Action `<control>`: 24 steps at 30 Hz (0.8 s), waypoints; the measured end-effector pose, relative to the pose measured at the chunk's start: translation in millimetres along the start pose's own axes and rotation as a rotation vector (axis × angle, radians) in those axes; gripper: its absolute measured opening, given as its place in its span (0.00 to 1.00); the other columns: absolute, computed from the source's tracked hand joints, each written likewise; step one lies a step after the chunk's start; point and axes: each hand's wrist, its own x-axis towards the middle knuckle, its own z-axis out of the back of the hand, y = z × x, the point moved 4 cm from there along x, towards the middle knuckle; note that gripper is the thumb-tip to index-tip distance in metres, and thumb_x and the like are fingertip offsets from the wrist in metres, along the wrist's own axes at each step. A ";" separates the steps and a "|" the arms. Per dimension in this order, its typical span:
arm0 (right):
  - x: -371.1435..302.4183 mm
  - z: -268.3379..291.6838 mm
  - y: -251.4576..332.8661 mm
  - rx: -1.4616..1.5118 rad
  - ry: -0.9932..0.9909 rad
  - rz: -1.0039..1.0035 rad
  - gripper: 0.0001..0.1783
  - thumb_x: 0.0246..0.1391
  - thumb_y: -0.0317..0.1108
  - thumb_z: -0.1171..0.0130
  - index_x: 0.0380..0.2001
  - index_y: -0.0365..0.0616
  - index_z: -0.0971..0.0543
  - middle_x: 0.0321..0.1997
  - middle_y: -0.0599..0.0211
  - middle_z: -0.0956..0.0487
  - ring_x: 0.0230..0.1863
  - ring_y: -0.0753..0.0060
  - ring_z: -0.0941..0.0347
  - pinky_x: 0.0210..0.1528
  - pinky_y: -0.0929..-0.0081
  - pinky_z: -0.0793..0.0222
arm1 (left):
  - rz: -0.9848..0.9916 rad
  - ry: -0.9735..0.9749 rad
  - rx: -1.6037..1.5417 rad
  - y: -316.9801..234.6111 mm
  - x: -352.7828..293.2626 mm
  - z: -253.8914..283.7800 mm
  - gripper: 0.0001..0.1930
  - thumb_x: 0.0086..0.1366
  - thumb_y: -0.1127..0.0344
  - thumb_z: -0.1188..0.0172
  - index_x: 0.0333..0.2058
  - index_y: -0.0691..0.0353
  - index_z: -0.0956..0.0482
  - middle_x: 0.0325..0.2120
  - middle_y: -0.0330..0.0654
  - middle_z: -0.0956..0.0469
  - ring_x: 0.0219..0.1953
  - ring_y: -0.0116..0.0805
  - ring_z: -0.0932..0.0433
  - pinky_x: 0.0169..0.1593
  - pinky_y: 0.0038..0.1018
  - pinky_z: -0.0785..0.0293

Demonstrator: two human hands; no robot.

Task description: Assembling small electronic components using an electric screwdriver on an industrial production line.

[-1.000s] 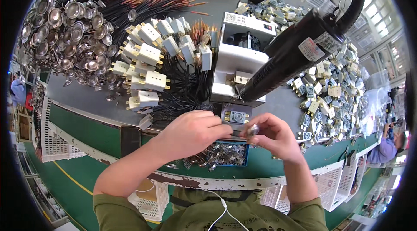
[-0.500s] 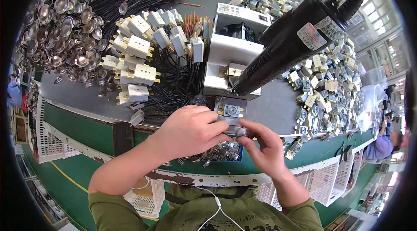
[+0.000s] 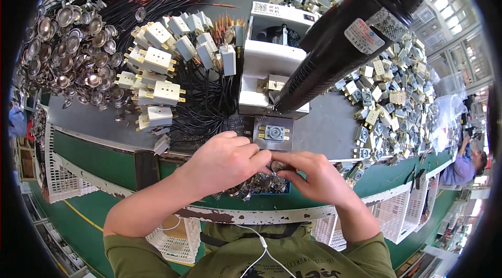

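My left hand [image 3: 226, 162] and my right hand [image 3: 320, 177] meet over the bench's front edge, fingertips close together. Between the thumb and fingers of my right hand is a small round metal cap [image 3: 279, 165], partly covered. The left fingers are pinched at its left side; what they grip is hidden. Just beyond the fingertips, a grey switch-like block with brass tabs [image 3: 274, 132] sits on a metal fixture plate [image 3: 284, 145]. Below my hands, a blue tray [image 3: 285, 186] of small metal parts is partly hidden.
A black cylindrical powered tool [image 3: 329, 50] slants over a metal press fixture [image 3: 272, 58]. To the left lie piled metal caps with black wires [image 3: 68, 43] and cream blocks [image 3: 158, 61]. More grey and cream blocks [image 3: 387, 100] heap at right. Another person [image 3: 463, 168] sits far right.
My right hand has turned and closed more over the round metal cap, drawing nearer to my left fingers. The whole view has shifted slightly; the block on the fixture plate stays put.
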 end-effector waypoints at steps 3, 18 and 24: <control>5.2 3.9 -4.8 0.126 0.115 -0.062 0.25 0.54 0.26 0.34 0.56 0.40 0.23 0.39 0.53 0.17 0.40 0.48 0.20 0.44 0.61 0.24 | -0.011 0.059 -0.033 3.7 -3.2 -1.4 0.12 0.63 0.55 0.36 0.33 0.55 0.25 0.21 0.32 0.28 0.26 0.31 0.23 0.32 0.27 0.32; -2.6 29.6 -15.3 -0.163 -0.452 0.151 0.27 0.55 0.17 0.38 0.60 0.38 0.28 0.54 0.56 0.21 0.45 0.70 0.20 0.48 0.73 0.25 | 0.267 0.090 -0.352 29.5 25.3 -8.0 0.20 0.65 0.55 0.37 0.53 0.55 0.24 0.30 0.47 0.17 0.31 0.49 0.16 0.34 0.42 0.21; 5.7 81.7 41.0 0.044 -0.789 0.560 0.38 0.60 0.23 0.41 0.70 0.37 0.44 0.61 0.47 0.27 0.52 0.61 0.23 0.55 0.65 0.26 | 0.314 0.256 -0.277 39.7 27.7 -30.3 0.17 0.67 0.57 0.40 0.53 0.52 0.22 0.28 0.48 0.17 0.33 0.51 0.17 0.36 0.43 0.22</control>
